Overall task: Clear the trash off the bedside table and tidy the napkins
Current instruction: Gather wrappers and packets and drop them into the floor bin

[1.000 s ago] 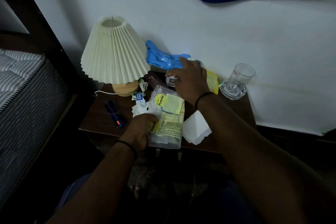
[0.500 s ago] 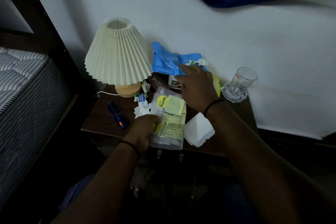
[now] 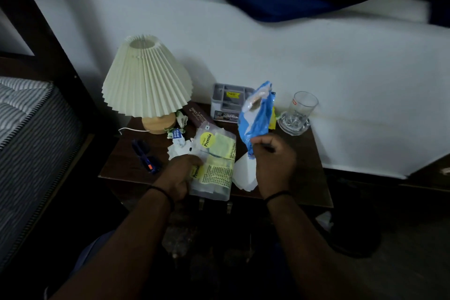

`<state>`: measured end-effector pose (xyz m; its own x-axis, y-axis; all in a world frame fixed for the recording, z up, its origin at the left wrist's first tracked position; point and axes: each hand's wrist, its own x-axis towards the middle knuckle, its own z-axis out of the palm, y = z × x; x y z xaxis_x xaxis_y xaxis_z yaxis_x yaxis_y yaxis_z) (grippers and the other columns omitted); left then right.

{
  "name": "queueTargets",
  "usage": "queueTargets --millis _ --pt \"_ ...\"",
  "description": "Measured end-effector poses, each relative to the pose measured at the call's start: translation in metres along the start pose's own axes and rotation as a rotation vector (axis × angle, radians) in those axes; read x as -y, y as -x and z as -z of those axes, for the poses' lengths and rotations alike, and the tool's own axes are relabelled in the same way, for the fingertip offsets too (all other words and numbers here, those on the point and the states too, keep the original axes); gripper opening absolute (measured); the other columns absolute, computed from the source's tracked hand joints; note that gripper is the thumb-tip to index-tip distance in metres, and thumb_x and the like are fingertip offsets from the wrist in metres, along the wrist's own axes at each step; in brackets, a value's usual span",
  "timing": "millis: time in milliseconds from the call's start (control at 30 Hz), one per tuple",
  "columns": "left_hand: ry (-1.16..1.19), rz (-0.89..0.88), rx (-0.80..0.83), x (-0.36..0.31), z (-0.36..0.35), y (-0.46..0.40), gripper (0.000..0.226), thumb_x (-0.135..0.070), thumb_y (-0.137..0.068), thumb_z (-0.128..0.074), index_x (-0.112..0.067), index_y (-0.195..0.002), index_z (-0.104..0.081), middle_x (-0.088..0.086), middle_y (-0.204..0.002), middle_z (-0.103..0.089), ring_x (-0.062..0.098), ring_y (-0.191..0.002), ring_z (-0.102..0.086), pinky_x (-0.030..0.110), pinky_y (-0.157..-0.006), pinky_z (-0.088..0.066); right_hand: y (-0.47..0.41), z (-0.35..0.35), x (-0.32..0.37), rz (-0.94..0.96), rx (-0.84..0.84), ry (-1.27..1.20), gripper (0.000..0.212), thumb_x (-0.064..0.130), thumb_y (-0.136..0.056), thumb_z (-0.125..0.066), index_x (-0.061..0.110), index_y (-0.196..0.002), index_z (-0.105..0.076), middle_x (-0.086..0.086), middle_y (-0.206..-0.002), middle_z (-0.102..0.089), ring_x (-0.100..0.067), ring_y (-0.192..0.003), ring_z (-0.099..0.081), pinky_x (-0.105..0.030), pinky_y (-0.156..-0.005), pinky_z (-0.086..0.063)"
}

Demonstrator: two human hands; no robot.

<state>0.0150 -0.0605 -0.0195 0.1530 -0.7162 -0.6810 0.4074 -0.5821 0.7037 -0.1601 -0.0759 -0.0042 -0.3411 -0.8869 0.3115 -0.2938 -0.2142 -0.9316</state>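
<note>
Gripping a crumpled blue wrapper [image 3: 255, 117], the right hand [image 3: 274, 161] has it raised above the bedside table [image 3: 309, 178]. Left hand [image 3: 180, 173] pinches the clear Premia bag [image 3: 214, 165] at the table's front edge, with white napkins [image 3: 244, 174] lying just beside it.

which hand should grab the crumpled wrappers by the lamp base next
Left, probably. The left hand lies nearest the crumpled wrappers, though it grips the Premia packet. The right hand holds up the blue packet.
</note>
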Motion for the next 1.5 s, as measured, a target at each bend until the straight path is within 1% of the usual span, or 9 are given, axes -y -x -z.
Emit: queueTargets --millis 233,400,533,700,933,1067,1233,1333,1500 --pt "0.046 -0.039 0.077 0.002 -0.002 -0.002 0.038 0.003 -0.089 -0.048 0.004 -0.126 -0.057 0.034 -0.125 -0.058 0.048 -0.107 -0.06 0.056 -0.097 -0.047 -0.004 0.002 -0.001 -0.034 -0.04 0.006 0.04 -0.01 -0.073 -0.065 0.028 -0.068 -0.052 0.0 -0.076 -0.062 -0.026 -0.079 -0.062 -0.051 -0.079 -0.053" --pt "0.098 -0.065 0.147 -0.002 0.001 -0.006 0.03 -0.019 -0.094 -0.055 -0.006 -0.12 -0.063 0.021 -0.108 -0.07 0.034 -0.087 -0.068 0.044 -0.076 -0.058 0.001 0.001 0.005 0.197 0.135 0.17 0.037 -0.008 -0.074 -0.065 0.022 -0.092 -0.059 0.012 -0.093 -0.063 -0.006 -0.089 -0.06 -0.016 -0.079 -0.048" --pt "0.174 -0.111 0.246 -0.005 0.007 -0.013 0.039 -0.033 -0.102 -0.038 -0.011 -0.109 -0.069 0.009 -0.089 -0.075 0.024 -0.076 -0.072 0.033 -0.062 -0.058 0.001 0.001 0.002 0.438 0.312 0.327 0.036 -0.016 -0.068 -0.055 0.01 -0.084 -0.073 -0.001 -0.088 -0.07 -0.02 -0.094 -0.061 -0.03 -0.086 -0.049" --pt "0.24 -0.042 0.499 -0.011 0.014 -0.009 0.072 -0.073 -0.086 -0.044 -0.018 -0.129 -0.064 0.012 -0.133 -0.062 0.03 -0.124 -0.058 0.049 -0.106 -0.043 -0.002 0.001 0.001 0.55 0.368 0.337 0.025 -0.014 -0.062 -0.053 0.007 -0.064 -0.067 -0.003 -0.075 -0.066 -0.026 -0.084 -0.06 -0.041 -0.077 -0.048" --pt "0.146 -0.055 0.584 -0.011 0.014 0.0 0.072 -0.067 -0.082 -0.057 -0.02 -0.136 -0.056 0.012 -0.132 -0.062 0.032 -0.121 -0.06 0.047 -0.093 -0.052 -0.003 0.002 -0.007 0.566 0.403 0.333 0.027 -0.011 -0.055 -0.05 0.012 -0.056 -0.065 -0.001 -0.07 -0.063 -0.024 -0.077 -0.057 -0.041 -0.069 -0.047" --pt "0.064 -0.106 0.384 -0.007 0.01 0.0 0.044 -0.013 -0.088 -0.062 -0.007 -0.131 -0.058 0.014 -0.103 -0.072 0.031 -0.086 -0.07 0.049 -0.085 -0.057 0.005 -0.005 -0.008 0.354 0.303 0.203 0.032 -0.015 -0.064 -0.052 0.013 -0.066 -0.067 -0.003 -0.084 -0.062 -0.02 -0.087 -0.058 -0.037 -0.078 -0.049" --pt "0.054 -0.257 0.277 -0.009 0.009 -0.001 0.042 0.005 -0.091 -0.055 -0.004 -0.132 -0.053 0.022 -0.12 -0.061 0.038 -0.105 -0.058 0.059 -0.097 -0.046 0.002 -0.011 -0.001 -0.219 0.256 -0.013 0.042 0.034 -0.085 -0.069 0.021 -0.122 -0.055 0.009 -0.11 -0.06 -0.007 -0.103 -0.06 -0.019 -0.085 -0.049" --pt "0.048 -0.302 0.249 -0.007 0.006 0.0 0.04 0.007 -0.09 -0.056 0.0 -0.129 -0.053 0.024 -0.117 -0.061 0.037 -0.101 -0.059 0.057 -0.094 -0.047 0.001 -0.009 -0.01 -0.489 0.46 -0.328 0.057 0.053 -0.084 -0.062 0.011 -0.123 -0.058 -0.008 -0.118 -0.068 -0.027 -0.113 -0.064 -0.04 -0.094 -0.052" --pt "0.012 -0.299 0.221 -0.004 0.003 -0.002 0.038 0.007 -0.088 -0.059 0.005 -0.125 -0.053 0.029 -0.114 -0.059 0.039 -0.095 -0.058 0.058 -0.089 -0.047 -0.006 -0.004 -0.013 -0.542 0.615 -0.486 0.036 0.025 -0.084 -0.071 0.012 -0.117 -0.066 -0.013 -0.113 -0.071 -0.034 -0.106 -0.068 -0.05 -0.095 -0.053"
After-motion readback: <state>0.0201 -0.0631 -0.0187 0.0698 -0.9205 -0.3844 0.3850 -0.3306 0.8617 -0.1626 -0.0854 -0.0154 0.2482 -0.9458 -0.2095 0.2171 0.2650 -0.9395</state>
